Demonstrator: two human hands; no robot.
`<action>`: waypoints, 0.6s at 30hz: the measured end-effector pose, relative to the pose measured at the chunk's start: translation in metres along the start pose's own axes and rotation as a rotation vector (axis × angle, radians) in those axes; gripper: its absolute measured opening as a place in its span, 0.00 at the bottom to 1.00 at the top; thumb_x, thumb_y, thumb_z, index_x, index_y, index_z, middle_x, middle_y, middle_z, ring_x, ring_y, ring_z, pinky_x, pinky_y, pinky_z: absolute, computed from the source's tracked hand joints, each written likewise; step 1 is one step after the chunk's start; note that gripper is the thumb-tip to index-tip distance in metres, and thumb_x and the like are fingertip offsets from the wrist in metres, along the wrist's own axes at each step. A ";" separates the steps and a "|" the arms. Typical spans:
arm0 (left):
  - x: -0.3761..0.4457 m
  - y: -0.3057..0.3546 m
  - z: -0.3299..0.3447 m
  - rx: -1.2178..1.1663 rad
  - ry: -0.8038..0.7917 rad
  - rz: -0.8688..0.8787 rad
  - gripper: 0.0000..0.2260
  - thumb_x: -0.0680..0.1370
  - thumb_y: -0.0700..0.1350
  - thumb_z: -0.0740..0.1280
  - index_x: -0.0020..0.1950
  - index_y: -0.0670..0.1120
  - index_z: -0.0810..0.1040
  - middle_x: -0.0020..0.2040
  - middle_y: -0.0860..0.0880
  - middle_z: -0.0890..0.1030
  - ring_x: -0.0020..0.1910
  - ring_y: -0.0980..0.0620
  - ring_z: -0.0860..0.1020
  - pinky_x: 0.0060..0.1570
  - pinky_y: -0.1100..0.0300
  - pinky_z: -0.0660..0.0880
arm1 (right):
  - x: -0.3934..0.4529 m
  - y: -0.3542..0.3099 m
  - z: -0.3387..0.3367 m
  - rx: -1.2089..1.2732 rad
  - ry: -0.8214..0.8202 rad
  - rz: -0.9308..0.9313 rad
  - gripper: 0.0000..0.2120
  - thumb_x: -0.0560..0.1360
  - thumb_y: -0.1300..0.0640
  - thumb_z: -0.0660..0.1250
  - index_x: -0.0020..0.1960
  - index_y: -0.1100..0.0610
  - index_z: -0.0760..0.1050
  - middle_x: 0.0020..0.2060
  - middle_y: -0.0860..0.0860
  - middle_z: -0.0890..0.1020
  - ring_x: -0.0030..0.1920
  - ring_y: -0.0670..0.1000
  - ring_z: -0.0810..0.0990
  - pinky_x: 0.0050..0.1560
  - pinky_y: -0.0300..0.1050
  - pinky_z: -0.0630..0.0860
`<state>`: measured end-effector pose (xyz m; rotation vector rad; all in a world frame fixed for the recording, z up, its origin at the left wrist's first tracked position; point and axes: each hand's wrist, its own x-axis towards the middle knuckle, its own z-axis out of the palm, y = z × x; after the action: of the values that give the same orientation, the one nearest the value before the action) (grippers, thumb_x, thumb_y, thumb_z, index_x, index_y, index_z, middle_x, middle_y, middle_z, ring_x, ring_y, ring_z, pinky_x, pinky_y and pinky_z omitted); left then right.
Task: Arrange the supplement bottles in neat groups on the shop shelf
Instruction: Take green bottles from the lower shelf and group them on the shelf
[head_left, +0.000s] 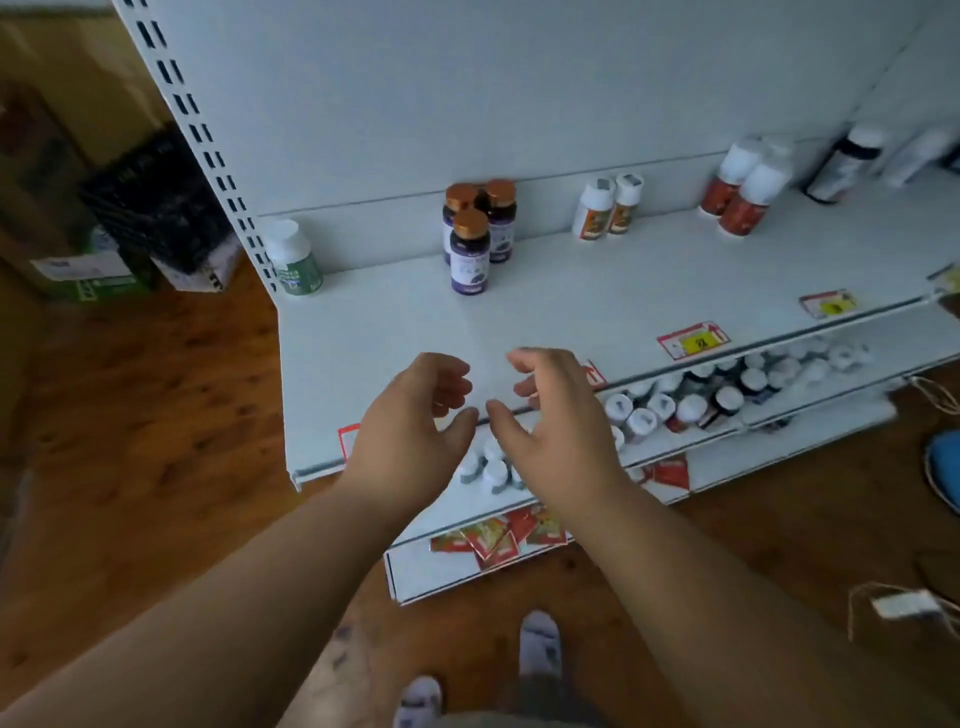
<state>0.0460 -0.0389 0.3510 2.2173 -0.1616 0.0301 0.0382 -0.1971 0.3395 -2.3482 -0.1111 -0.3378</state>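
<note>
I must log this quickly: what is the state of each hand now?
Left hand: open, fingers loosely curled, holding nothing.
Right hand: open, holding nothing.

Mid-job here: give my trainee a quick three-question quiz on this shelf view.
1. True or false: either hand holds a bottle.
2. How many purple bottles stand together on the top shelf?
3. The green bottle stands at the shelf's: A) left end B) middle C) right end

Key: 1. False: left hand and right hand hover empty above the front edge. 2. Three. 3. A.
</note>
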 end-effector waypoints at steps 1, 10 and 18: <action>-0.015 -0.003 0.002 -0.016 -0.033 0.002 0.15 0.77 0.44 0.71 0.60 0.55 0.73 0.50 0.60 0.80 0.50 0.62 0.79 0.51 0.70 0.74 | -0.017 0.001 0.000 -0.001 -0.014 0.012 0.21 0.76 0.52 0.71 0.67 0.50 0.70 0.61 0.46 0.73 0.55 0.42 0.75 0.50 0.35 0.74; -0.071 -0.083 0.086 0.081 -0.233 -0.102 0.15 0.76 0.40 0.70 0.61 0.51 0.74 0.52 0.54 0.81 0.50 0.59 0.77 0.52 0.68 0.74 | -0.094 0.087 0.068 0.026 -0.101 0.138 0.18 0.73 0.58 0.73 0.61 0.55 0.74 0.54 0.52 0.76 0.50 0.47 0.77 0.48 0.38 0.73; -0.058 -0.203 0.190 0.048 -0.197 -0.379 0.13 0.77 0.43 0.68 0.61 0.52 0.73 0.50 0.57 0.80 0.46 0.61 0.78 0.42 0.75 0.68 | -0.111 0.190 0.181 0.029 -0.255 0.314 0.20 0.76 0.57 0.70 0.66 0.54 0.72 0.62 0.51 0.75 0.57 0.50 0.77 0.53 0.40 0.74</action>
<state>0.0077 -0.0623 0.0706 2.2626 0.1547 -0.3965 0.0031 -0.2050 0.0563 -2.3234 0.1298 0.1156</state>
